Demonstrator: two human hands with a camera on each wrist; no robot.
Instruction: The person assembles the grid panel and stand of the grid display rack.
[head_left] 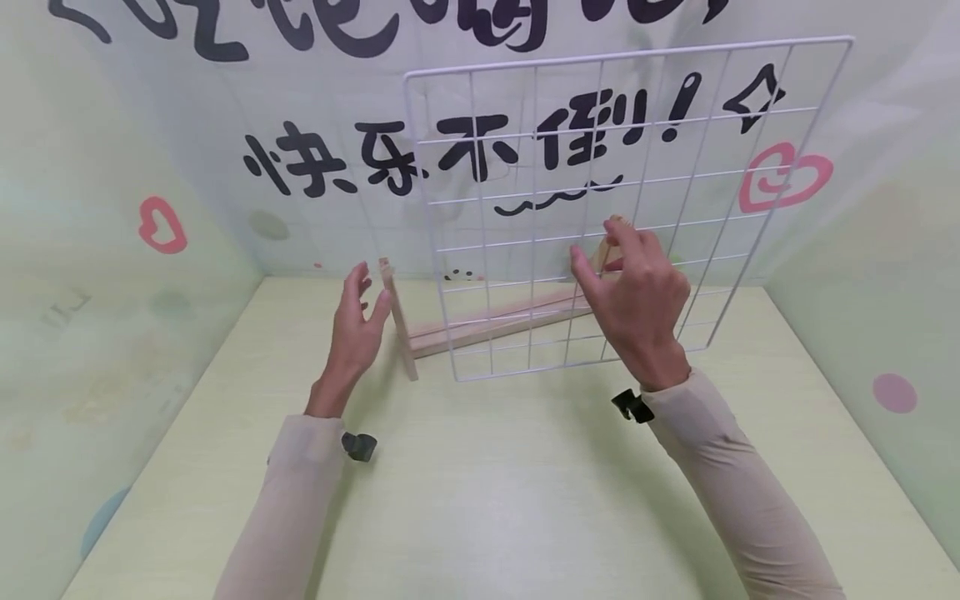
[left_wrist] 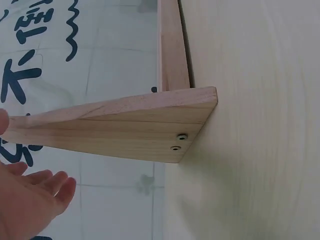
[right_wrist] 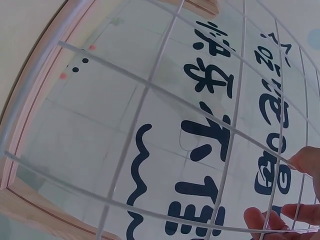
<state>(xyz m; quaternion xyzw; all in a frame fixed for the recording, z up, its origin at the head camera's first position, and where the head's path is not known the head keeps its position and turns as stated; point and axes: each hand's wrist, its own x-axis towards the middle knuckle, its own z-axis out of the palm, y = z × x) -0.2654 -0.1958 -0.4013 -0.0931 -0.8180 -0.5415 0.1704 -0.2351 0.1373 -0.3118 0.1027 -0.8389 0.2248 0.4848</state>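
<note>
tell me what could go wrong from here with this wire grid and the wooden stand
The wire grid might swing or tip, since only the right hand is on it, toward one side.

The wooden stand may get bumped and shift: the grid is close to it, and the left hand is open beside its left upright without gripping it.

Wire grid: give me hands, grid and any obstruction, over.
Right hand gripping white wire grid. Left hand near left upright of wooden frame, contact unclear. Grid in front of frame; no other obstruction seen.
</note>
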